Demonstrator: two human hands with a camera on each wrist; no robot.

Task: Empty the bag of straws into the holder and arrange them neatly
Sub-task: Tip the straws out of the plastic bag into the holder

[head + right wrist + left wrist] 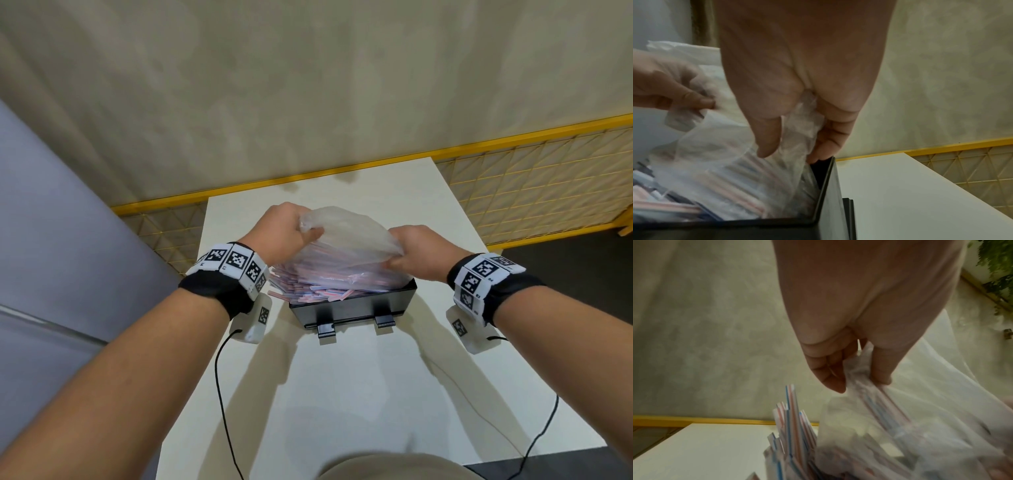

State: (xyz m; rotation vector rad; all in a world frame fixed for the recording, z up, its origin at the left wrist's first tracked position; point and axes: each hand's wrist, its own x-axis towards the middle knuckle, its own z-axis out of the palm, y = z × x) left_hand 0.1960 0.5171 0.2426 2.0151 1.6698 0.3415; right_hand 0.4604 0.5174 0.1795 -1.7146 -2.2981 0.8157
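Note:
A clear plastic bag (346,236) full of red, white and blue striped straws (318,286) hangs tipped over the black holder (352,308) at the table's middle. My left hand (284,229) pinches the bag's upper left corner. My right hand (416,251) grips its right end just above the holder's right wall. Straws spill from the bag's mouth over the holder's left side. In the left wrist view, thumb and fingers (830,374) pinch the bag (920,426) beside the straw ends (791,426). In the right wrist view, the fingers (830,134) bunch the plastic (803,123) over the holder (828,194).
The holder stands on a small white table (342,394). Yellow mesh fencing (531,192) runs behind it, a grey panel (51,240) stands to the left. Black cables (219,394) trail from both wrist cameras across the table.

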